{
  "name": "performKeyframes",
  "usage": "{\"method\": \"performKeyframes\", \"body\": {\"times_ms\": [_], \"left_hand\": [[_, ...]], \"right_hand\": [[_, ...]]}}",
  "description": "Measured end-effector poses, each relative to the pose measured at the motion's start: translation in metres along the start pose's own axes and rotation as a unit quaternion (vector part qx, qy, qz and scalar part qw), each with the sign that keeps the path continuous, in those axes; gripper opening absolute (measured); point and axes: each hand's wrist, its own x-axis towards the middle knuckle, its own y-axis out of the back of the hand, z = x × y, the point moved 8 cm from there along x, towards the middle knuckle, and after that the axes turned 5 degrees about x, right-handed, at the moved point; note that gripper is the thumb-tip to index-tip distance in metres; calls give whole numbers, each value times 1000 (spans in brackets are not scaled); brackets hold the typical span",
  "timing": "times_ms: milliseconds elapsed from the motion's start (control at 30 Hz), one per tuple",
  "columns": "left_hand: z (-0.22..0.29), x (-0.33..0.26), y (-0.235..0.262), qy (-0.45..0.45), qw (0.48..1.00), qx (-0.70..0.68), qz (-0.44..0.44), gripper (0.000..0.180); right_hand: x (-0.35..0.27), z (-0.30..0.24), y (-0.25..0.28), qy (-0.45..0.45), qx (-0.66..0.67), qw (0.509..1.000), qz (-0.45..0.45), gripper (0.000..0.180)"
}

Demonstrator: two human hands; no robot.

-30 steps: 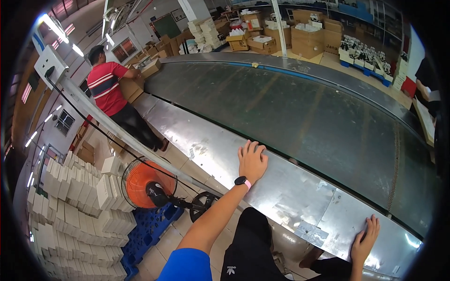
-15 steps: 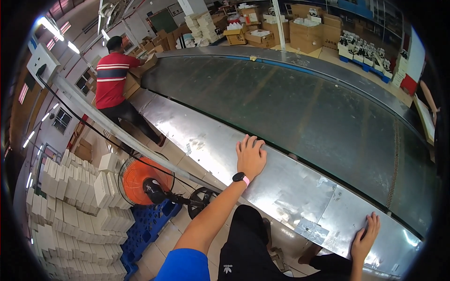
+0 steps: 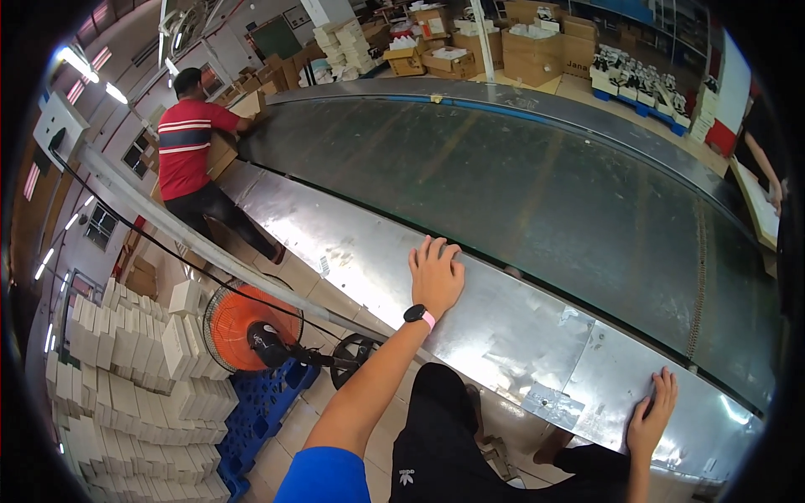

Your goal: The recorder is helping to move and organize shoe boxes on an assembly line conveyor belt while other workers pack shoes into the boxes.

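Observation:
My left hand [image 3: 438,275] lies on the shiny metal ledge [image 3: 495,331], its spread fingers reaching the edge beside the dark green conveyor belt [image 3: 537,193]. A black watch [image 3: 416,313] with a pink band circles that wrist. Farther right, my right hand [image 3: 651,417] rests flat on the same ledge, fingers stretched out toward the belt. Neither hand holds anything. A patch of silvery tape [image 3: 553,406] is stuck to the ledge between my hands.
An orange fan [image 3: 251,325] stands left of me, near stacked white boxes [image 3: 126,369] on a blue pallet [image 3: 256,411]. At the belt's far left a person [image 3: 184,147] in red handles a cardboard box [image 3: 221,156]. Another person's arm [image 3: 761,163] reaches in from the right.
My view has shifted slightly, moving the whole scene a little left and up. Both my hands stay on the ledge. The person in red has an arm farther over the box.

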Motion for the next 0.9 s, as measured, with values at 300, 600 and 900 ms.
{"method": "performKeyframes", "body": {"times_ms": [300,600,900], "left_hand": [[1,0,1,-1,1000,-2,3,29],[1,-1,0,1,1000,-3,1,28],[2,0,0,6,1000,0,-2,29]], "right_hand": [[0,1,-1,1,11,1000,2,51],[-1,3,-1,10,-5,1000,2,53],[-1,3,-1,10,-5,1000,-5,53]]}}
